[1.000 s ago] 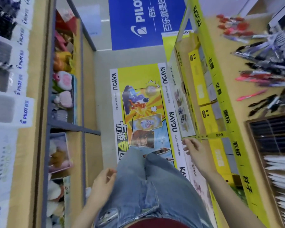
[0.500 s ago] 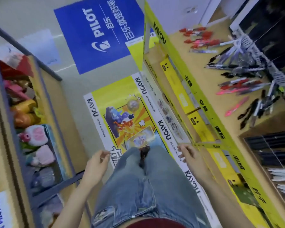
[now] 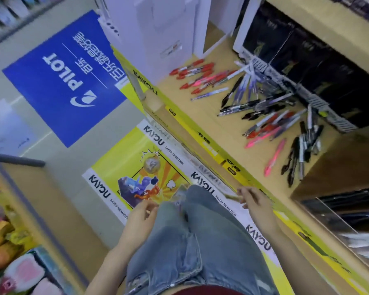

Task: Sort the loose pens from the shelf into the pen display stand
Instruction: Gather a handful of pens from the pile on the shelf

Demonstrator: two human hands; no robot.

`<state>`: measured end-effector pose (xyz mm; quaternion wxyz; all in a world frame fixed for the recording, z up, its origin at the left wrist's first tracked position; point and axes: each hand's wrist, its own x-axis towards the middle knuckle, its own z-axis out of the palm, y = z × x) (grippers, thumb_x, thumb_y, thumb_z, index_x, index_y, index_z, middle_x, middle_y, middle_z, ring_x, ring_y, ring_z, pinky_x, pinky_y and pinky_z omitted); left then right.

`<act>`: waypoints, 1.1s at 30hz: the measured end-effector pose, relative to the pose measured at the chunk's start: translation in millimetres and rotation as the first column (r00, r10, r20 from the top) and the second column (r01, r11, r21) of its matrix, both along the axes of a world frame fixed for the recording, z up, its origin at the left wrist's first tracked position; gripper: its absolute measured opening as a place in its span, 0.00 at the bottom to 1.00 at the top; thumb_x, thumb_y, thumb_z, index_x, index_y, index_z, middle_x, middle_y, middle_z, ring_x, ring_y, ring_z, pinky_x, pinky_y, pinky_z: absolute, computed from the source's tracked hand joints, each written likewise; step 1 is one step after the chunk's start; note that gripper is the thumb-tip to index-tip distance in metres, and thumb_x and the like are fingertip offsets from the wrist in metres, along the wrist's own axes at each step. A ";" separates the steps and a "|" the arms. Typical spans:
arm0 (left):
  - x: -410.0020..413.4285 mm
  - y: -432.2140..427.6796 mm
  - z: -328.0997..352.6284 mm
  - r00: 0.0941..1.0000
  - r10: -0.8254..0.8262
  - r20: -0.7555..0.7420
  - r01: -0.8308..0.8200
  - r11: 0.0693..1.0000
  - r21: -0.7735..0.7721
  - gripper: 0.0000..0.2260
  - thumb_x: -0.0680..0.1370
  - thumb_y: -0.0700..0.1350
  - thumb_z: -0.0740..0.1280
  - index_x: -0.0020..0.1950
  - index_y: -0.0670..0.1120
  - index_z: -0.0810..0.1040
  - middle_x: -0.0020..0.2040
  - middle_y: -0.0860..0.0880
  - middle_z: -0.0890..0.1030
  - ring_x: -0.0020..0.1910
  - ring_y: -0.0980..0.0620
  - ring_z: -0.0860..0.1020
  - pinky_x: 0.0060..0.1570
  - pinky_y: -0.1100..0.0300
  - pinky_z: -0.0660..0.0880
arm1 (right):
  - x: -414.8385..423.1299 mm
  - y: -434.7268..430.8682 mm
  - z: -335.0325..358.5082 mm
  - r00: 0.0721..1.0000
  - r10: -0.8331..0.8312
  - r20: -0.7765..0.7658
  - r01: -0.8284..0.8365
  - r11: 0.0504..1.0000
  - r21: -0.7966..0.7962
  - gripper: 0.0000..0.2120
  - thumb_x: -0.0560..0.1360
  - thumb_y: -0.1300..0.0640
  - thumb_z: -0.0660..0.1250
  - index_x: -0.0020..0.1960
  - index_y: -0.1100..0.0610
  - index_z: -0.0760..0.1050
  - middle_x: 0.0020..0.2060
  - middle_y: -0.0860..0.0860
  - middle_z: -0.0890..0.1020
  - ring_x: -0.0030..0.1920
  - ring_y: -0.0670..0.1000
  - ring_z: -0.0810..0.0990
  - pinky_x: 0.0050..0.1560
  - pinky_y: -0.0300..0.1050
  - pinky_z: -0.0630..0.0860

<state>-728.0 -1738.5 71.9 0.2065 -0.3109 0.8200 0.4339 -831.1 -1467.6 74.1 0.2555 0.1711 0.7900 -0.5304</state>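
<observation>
Here, left hand point(image 3: 140, 217) and right hand point(image 3: 256, 201) loosely curled, empty, loose pens point(image 3: 264, 124) scattered on shelf point(image 3: 200, 116), yellow edge strip point(image 3: 230, 167) between

pens point(image 3: 264, 126) on shelf point(image 3: 200, 124), right | display stand point(image 3: 307, 60) behind pens | floor poster point(image 3: 115, 171) left of shelf

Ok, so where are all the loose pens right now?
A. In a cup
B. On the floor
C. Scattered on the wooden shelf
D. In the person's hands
C: the loose pens, red, pink and black, lie scattered on the wooden shelf, while the left hand and right hand are down by the person's jeans, neither holding a pen.
</observation>
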 end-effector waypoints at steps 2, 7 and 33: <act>-20.7 -0.9 -1.0 1.000 -0.017 0.003 0.017 1.000 0.020 0.05 0.79 0.40 0.61 0.50 0.46 0.76 0.47 0.51 0.80 0.43 0.57 0.76 0.38 0.75 0.68 | -23.5 -2.1 0.8 1.000 -0.021 -0.022 0.021 1.000 -0.005 0.09 0.79 0.60 0.59 0.43 0.53 0.76 0.42 0.50 0.80 0.34 0.43 0.74 0.34 0.31 0.71; -70.4 -18.3 3.8 0.998 -0.068 0.019 0.067 0.996 0.054 0.08 0.79 0.38 0.62 0.43 0.49 0.75 0.41 0.51 0.81 0.40 0.58 0.78 0.38 0.73 0.69 | -78.8 -14.8 10.9 0.994 -0.066 -0.083 0.066 0.998 0.001 0.08 0.79 0.59 0.59 0.47 0.53 0.76 0.45 0.48 0.79 0.40 0.47 0.74 0.33 0.29 0.72; -412.6 18.4 -39.2 0.757 -0.648 0.077 0.553 0.575 -0.603 0.27 0.80 0.54 0.54 0.77 0.48 0.54 0.76 0.41 0.53 0.69 0.37 0.58 0.65 0.40 0.58 | -207.7 -39.7 -46.2 0.989 -0.138 -0.050 0.134 0.705 0.697 0.32 0.80 0.47 0.49 0.76 0.59 0.38 0.74 0.63 0.42 0.75 0.59 0.41 0.72 0.59 0.36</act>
